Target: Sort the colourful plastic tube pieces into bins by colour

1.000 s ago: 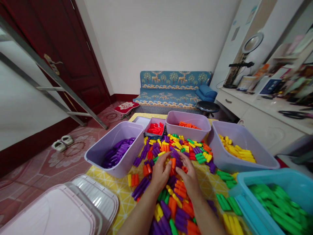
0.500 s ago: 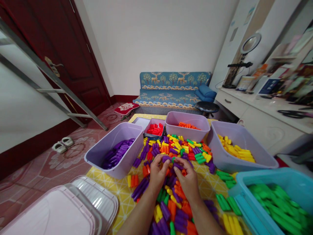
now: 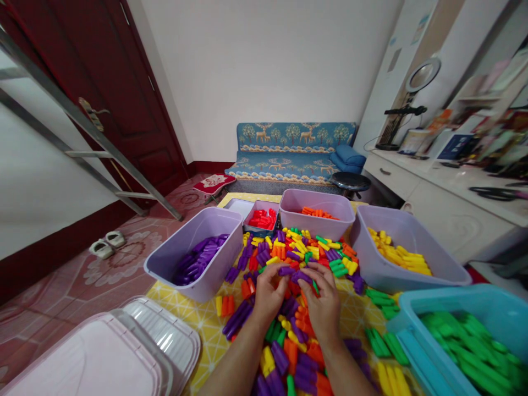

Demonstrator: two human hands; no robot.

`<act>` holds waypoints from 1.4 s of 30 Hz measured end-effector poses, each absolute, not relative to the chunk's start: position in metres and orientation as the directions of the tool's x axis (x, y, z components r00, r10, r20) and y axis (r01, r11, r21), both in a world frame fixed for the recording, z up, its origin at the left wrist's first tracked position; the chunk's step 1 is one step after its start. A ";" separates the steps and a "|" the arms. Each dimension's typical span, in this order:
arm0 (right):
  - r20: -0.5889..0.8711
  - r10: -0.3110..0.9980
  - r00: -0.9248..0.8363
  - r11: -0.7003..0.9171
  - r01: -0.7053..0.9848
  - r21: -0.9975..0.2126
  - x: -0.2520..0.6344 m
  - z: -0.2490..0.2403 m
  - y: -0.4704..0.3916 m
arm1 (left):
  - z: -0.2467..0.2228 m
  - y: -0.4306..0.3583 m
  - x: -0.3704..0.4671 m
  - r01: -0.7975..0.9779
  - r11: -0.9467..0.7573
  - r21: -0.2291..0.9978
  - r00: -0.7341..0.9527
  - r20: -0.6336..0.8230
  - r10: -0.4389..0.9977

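Above the pile of coloured plastic pieces (image 3: pixel 305 324), my left hand (image 3: pixel 270 291) pinches a purple piece (image 3: pixel 285 270) between thumb and fingers. Close by on the right, my right hand (image 3: pixel 324 291) has its thumb and fingers closed on another purple piece (image 3: pixel 302 276). The two purple pieces are side by side; whether they are joined I cannot tell. Purple, orange, yellow, green and red pieces lie around and beneath both hands on the yellow patterned cloth (image 3: pixel 206 344).
Around the pile stand tubs of purple (image 3: pixel 157 269), orange (image 3: pixel 289 217), yellow (image 3: pixel 391 279) and green pieces (image 3: pixel 412 300), plus a small box of red pieces (image 3: pixel 272 206). Stacked lids (image 3: pixel 91 357) are at front left. A sofa (image 3: pixel 284 162) stands behind.
My right hand has shifted slightly right, its fingers raised a little. A purple piece now shows at its fingertips; the green bit between the hands no longer shows there.
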State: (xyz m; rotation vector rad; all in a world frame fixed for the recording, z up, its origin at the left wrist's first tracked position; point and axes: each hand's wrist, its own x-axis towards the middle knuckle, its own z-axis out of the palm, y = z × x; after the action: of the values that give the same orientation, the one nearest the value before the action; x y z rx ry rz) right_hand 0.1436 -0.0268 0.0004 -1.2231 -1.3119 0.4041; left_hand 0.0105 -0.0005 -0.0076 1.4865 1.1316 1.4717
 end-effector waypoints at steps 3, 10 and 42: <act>0.529 0.760 0.378 0.382 0.398 -0.834 0.146 0.001 -0.029 | -0.004 -0.002 0.011 0.164 -0.391 0.906 -0.045 0.403 0.914; 0.387 0.866 0.316 0.277 0.341 -0.898 0.149 -0.015 -0.020 | -0.003 -0.004 0.011 0.179 -0.354 0.918 -0.110 0.376 0.920; 0.253 0.925 0.283 0.190 0.233 -0.954 0.144 -0.014 -0.021 | 0.096 -0.007 -0.069 -0.996 -0.082 -0.030 -0.078 -0.105 0.991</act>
State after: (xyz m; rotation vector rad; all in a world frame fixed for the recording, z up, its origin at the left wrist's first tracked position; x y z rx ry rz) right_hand 0.1443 -0.0211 -0.0138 -1.3132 -1.2113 0.7086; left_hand -0.0686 -0.0072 0.0960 -0.1097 0.0560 1.6491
